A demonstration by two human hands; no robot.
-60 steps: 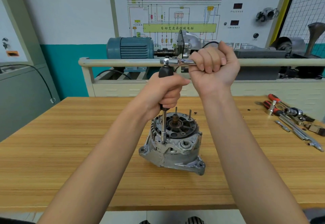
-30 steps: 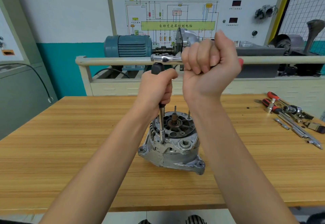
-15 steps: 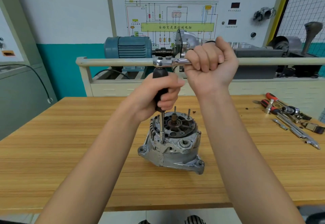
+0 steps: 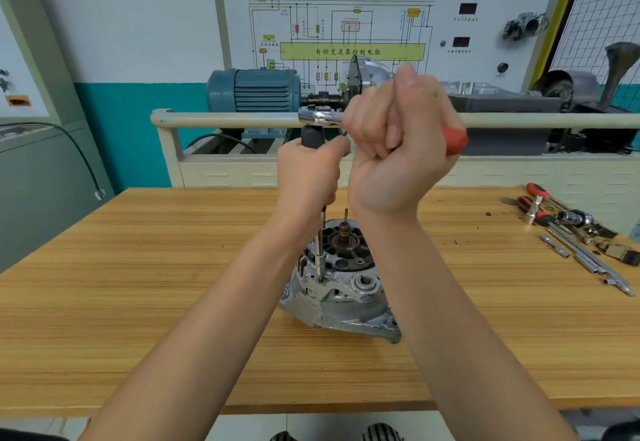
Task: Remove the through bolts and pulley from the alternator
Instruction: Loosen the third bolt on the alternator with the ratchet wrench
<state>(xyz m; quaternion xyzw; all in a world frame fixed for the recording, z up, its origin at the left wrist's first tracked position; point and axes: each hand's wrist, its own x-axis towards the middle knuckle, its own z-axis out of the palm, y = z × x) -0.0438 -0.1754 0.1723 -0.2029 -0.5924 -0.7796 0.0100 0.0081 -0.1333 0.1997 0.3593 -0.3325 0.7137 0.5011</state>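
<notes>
Two hands on one tool: left hand (image 4: pixel 306 174) wraps the extension (image 4: pixel 318 253) to keep it plumb, right hand (image 4: pixel 398 149) fists the ratchet handle (image 4: pixel 455 141) for torque. Alternator (image 4: pixel 341 288) directly below them on the desk (image 4: pixel 138 284).

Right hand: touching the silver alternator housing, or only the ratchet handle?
Apart. Head view: right hand grips the red-handled ratchet high above the silver alternator housing, open space between them.
</notes>
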